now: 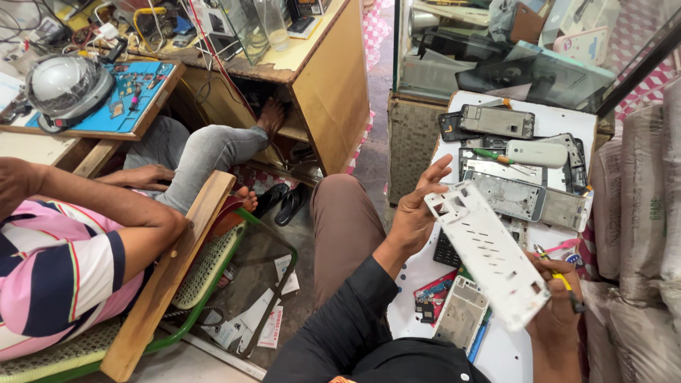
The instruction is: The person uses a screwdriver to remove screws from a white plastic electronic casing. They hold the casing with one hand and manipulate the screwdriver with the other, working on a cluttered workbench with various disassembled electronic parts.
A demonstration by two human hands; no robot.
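Two-handed grip: one white phone frame

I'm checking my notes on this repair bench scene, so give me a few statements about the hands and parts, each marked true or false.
1. Both hands hold the white phone frame. True.
2. The right hand also holds a yellow-handled tool. True.
3. The left hand grips a hammer. False: it holds the frame's upper end.
4. The white board holds only one phone part. False: several lie there.
5. A person in a striped shirt sits nearby. True.
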